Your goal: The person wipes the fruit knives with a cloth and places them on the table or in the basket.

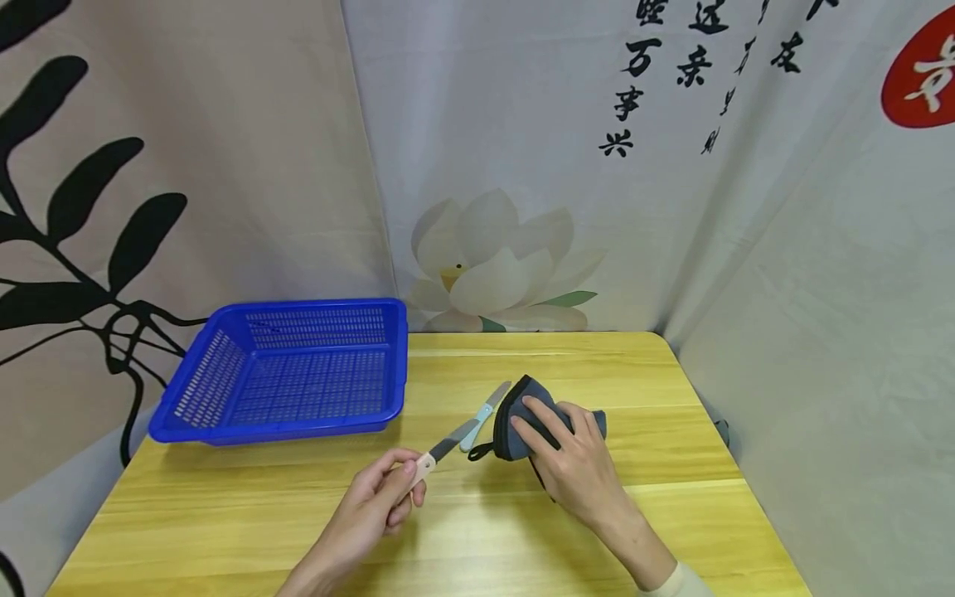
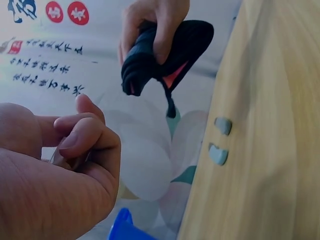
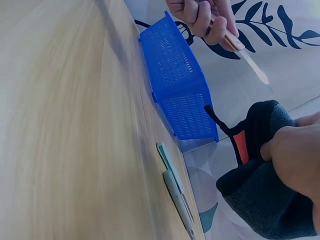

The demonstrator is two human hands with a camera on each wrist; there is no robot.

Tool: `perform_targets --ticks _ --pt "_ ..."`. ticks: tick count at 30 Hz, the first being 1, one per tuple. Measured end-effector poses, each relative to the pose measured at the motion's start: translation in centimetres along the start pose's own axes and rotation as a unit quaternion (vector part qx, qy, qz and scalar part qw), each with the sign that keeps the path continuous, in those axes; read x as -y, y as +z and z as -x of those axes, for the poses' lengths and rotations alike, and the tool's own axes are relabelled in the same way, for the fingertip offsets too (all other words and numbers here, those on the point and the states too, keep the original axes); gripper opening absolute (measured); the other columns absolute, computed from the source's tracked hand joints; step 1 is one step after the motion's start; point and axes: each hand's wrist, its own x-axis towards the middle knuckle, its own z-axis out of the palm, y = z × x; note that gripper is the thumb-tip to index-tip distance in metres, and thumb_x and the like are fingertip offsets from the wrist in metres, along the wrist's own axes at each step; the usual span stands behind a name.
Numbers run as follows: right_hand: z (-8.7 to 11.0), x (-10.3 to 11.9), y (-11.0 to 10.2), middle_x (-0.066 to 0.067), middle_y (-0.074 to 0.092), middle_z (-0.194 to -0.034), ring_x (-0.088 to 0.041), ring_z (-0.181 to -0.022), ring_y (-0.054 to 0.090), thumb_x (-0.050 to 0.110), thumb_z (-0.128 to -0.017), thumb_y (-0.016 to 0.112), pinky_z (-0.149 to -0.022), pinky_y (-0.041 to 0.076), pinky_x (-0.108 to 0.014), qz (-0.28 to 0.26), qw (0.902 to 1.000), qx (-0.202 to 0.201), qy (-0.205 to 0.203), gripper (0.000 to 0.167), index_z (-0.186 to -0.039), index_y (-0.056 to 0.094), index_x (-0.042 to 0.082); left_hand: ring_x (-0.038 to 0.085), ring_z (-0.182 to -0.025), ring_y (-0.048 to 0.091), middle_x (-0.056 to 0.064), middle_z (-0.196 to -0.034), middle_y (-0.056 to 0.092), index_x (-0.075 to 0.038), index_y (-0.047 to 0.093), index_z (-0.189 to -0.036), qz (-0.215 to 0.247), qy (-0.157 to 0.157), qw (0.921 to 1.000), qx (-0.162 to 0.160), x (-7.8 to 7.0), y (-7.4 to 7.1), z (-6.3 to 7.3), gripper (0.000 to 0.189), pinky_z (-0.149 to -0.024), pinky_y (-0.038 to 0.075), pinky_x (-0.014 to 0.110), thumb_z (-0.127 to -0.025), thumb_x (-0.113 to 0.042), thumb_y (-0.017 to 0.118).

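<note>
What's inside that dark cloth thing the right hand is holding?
A patch of reddish lining shows at an opening in the dark cloth thing. Deeper in, it covers itself in every view, so whether anything is tucked inside can't be seen.

The table (image 1: 642,547) is yellow wood with stripy lines, and its far right corner is round. Pale cloth (image 1: 448,108) hangs like a wall behind the far edge. A big white flower (image 1: 492,257) is printed on it, just above that edge. Black writing (image 1: 639,58) and a red spot (image 1: 898,75) sit higher, toward the right. Big dark leaves (image 1: 93,186) show past the left edge. Soft shadows (image 1: 515,497) lie on the wood.
</note>
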Motion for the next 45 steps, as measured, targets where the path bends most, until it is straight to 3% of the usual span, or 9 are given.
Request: perform_targets --ticks 2,5,10,18,27,35,38,42,45 --pt "0.2 0.0 -0.1 -0.015 0.072 -0.151 -0.043 -0.115 0.066 0.024 -0.120 0.039 -0.095 0.057 -0.057 -0.007 1.0000 0.000 0.002 0.044 -0.136 0.080 0.018 0.003 -0.064 0.041 -0.005 -0.094 0.064 0.006 0.056 -0.141 -0.011 0.009 0.9999 -0.003 -0.2 -0.2 0.1 0.039 -0.051 0.035 0.018 -0.125 -0.027 0.042" --pt "0.5 0.1 -0.1 -0.015 0.071 -0.151 -0.042 -0.114 0.066 0.014 -0.109 0.058 -0.094 0.057 -0.057 -0.023 0.9997 0.001 0.005 0.036 -0.138 0.079 0.017 0.004 -0.065 0.042 -0.003 -0.095 0.064 0.006 0.055 -0.143 -0.028 0.019 0.9994 -0.011 -0.6 -0.6 0.1 0.039 -0.050 0.036 0.019 -0.125 -0.026 0.041" --pt "1.0 0.5 -0.1 -0.013 0.071 -0.152 -0.040 -0.115 0.067 0.007 -0.085 0.084 -0.092 0.057 -0.056 -0.044 0.9989 0.003 0.014 0.057 -0.140 0.078 0.018 0.005 -0.067 0.044 -0.002 -0.098 0.066 0.005 0.055 -0.144 -0.043 0.025 0.9983 -0.031 -1.3 -1.1 0.2 0.039 -0.051 0.036 0.021 -0.125 -0.026 0.042" --pt "1.8 0.7 -0.2 -0.012 0.071 -0.152 -0.040 -0.116 0.067 0.006 -0.083 0.086 -0.090 0.056 -0.056 -0.054 0.9983 0.002 0.023 0.060 -0.141 0.078 0.020 0.006 -0.071 0.050 -0.004 -0.104 0.069 0.001 0.060 -0.141 -0.078 0.049 0.9940 -0.058 -2.7 -2.4 0.3 0.034 -0.053 0.041 0.026 -0.125 -0.024 0.043" --pt "2.8 0.7 -0.6 -0.013 0.072 -0.150 -0.036 -0.115 0.066 0.004 -0.080 0.086 -0.089 0.055 -0.055 -0.076 0.9960 -0.003 0.046 0.061 -0.139 0.079 0.019 0.013 -0.070 0.050 -0.006 -0.103 0.071 0.001 0.061 -0.138 -0.124 0.094 0.9829 -0.099 -4.5 -4.3 0.4 0.031 -0.052 0.041 0.030 -0.124 -0.021 0.044" --pt "3.3 0.8 -1.1 -0.010 0.072 -0.152 -0.031 -0.117 0.066 0.002 -0.079 0.090 -0.091 0.056 -0.057 -0.095 0.9931 0.007 0.069 0.066 -0.142 0.078 0.019 0.021 -0.066 0.045 -0.011 -0.101 0.075 -0.001 0.066 -0.136 -0.190 0.172 0.9577 -0.130 -5.2 -6.4 0.0 0.024 -0.049 0.037 0.035 -0.121 -0.008 0.048" --pt "3.4 0.9 -1.3 -0.010 0.072 -0.152 -0.030 -0.116 0.066 0.001 -0.078 0.092 -0.091 0.056 -0.057 -0.102 0.9918 0.009 0.077 0.069 -0.142 0.078 0.019 0.015 -0.069 0.049 -0.014 -0.105 0.077 -0.005 0.067 -0.140 -0.233 0.169 0.9454 -0.153 -5.5 -7.4 0.0 0.025 -0.055 0.041 0.033 -0.120 -0.009 0.052" --pt "3.7 0.8 -1.3 -0.011 0.071 -0.152 -0.030 -0.116 0.066 0.000 -0.077 0.093 -0.093 0.056 -0.060 -0.110 0.9901 0.014 0.087 0.070 -0.142 0.078 0.020 0.004 -0.086 0.061 -0.021 -0.112 0.076 -0.011 0.067 -0.149 -0.290 0.153 0.9269 -0.183 -6.0 -9.0 0.0 0.031 -0.067 0.048 0.027 -0.120 -0.015 0.056" --pt "3.9 0.7 -1.4 -0.011 0.071 -0.153 -0.030 -0.117 0.065 0.000 -0.079 0.091 -0.095 0.056 -0.061 -0.117 0.9880 0.024 0.098 0.067 -0.142 0.078 0.020 0.002 -0.091 0.063 -0.026 -0.114 0.074 -0.012 0.067 -0.152 -0.325 0.152 0.9118 -0.200 -6.3 -10.3 -0.3 0.034 -0.066 0.046 0.028 -0.120 -0.017 0.058"
